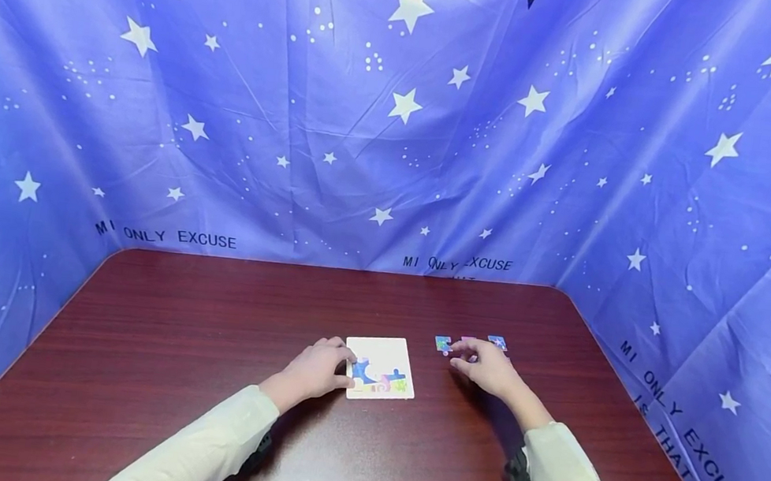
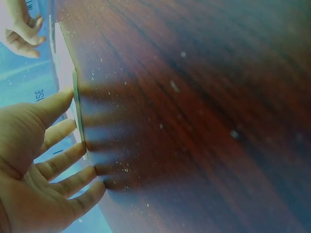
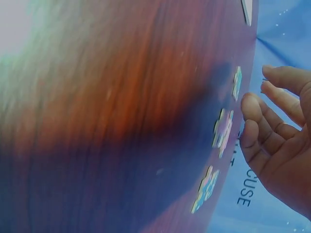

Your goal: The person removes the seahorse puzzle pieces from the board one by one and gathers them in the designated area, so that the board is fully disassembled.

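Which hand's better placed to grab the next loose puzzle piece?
Right, most likely. The right hand hovers by the loose pieces, apparently holding nothing. The left hand is farther away, its fingers at the edge of the puzzle board, so it seems better suited to steadying that.

The board lies on the surface, the left hand at its left edge; three pieces lie right of it, near the right hand. Cloth hangs behind.
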The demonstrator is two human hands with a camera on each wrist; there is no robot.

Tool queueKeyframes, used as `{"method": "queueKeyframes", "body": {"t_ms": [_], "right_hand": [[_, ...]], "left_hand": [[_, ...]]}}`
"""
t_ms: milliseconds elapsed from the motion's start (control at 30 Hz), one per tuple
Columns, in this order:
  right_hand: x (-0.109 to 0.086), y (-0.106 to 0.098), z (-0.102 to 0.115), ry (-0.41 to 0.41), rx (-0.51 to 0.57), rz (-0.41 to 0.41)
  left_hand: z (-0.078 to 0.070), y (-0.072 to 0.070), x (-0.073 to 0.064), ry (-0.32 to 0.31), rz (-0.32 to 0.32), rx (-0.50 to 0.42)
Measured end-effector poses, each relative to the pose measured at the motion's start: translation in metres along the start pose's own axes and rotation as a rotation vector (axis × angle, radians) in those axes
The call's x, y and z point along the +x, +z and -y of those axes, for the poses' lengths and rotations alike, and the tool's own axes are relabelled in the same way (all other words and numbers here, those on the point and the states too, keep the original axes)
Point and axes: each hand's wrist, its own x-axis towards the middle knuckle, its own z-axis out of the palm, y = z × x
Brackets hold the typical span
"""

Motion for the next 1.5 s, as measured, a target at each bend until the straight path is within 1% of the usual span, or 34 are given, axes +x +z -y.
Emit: {"method": "queueKeyframes", "body": {"t_ms": [267, 400, 633, 800, 1000, 1200, 1500], "right_hand": [[0.005, 0.011, 0.008, -0.003, -0.022, -0.014], [0.006, 0.016, 0.014, -0.027, -0.031, -0.017], [0.009, 0.024, 0.024, -0.036, 0.025, 0.004], [0.011, 0.031, 0.033, -0.034, 0.032, 0.005], [0.015, 0.039, 0.044, -0.036, 0.029, 0.034], [0.018, 0.048, 0.054, -0.067, 0.051, 0.065], [0.021, 0.062, 0.067, -0.114, 0.037, 0.096]], "left_hand": [[0.001, 0.002, 0.001, 0.000, -0.006, 0.006], [0.001, 0.002, 0.002, -0.003, -0.003, 0.004], [-0.001, 0.000, 0.000, -0.004, -0.001, 0.008], [-0.004, -0.003, -0.001, -0.012, 0.004, -0.010], [-0.003, -0.001, -0.001, -0.013, 0.010, -0.013], [-0.003, 0.000, 0.000, -0.012, 0.014, -0.012], [-0.002, 0.000, 0.001, -0.013, 0.018, 0.002]]}}
